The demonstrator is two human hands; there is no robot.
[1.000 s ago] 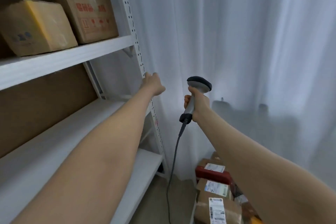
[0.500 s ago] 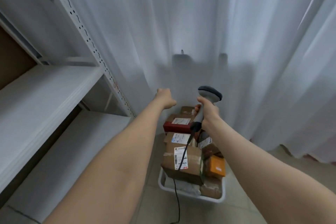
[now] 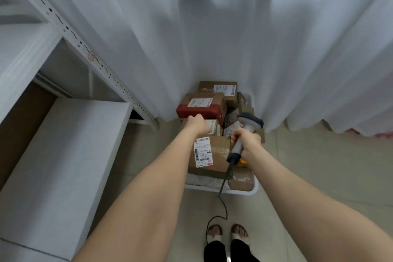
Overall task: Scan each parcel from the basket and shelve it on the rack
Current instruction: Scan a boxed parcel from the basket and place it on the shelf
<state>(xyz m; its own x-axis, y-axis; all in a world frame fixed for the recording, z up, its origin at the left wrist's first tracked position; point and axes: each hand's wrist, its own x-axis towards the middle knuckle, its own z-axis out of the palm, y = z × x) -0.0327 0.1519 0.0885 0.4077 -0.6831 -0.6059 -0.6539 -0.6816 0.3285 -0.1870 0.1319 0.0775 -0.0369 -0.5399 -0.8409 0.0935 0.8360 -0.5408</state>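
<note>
2 white shelf boards of the rack [image 3: 63, 144] take up the left side, the lower one wide and bare, with a brown panel behind them. The rack's upright post [image 3: 68, 28] runs diagonally down toward the middle, full of holes and with a small red-edged sticker partway down.

Moving right, the left hand [image 3: 196, 124] is stretched out over the pile, just in front of the red-sided box [image 3: 200, 111] and above a smaller labelled parcel. I only see the back of it. The fingers look bent downward, but honestly I can't tell if it's gripping anything or just hovering.

All the parcels [image 3: 208, 87] are stacked in the white basket [image 3: 255, 188], which sits on the floor [image 3: 319, 166] right up against the curtain, just beside the foot of the rack. Nearest the camera is a big brown box [image 3: 214, 155] with a white barcode label on its left end, lying on top of the heap. More brown boxes with labels sit behind the red one, and something orange peeks out under the right wrist.

Further right, the right hand [image 3: 247, 141] is wrapped firmly round the grey handle of the scanner [image 3: 251, 121], with the dark head pointing away over the parcels. Its black cable [image 3: 223, 202] drops past the basket rim and loops on the tiles near 2 feet [image 3: 214, 232] in open sandals.

A white curtain [image 3: 234, 38] fills the whole background and right side, with dim shapes showing through it up top.
</note>
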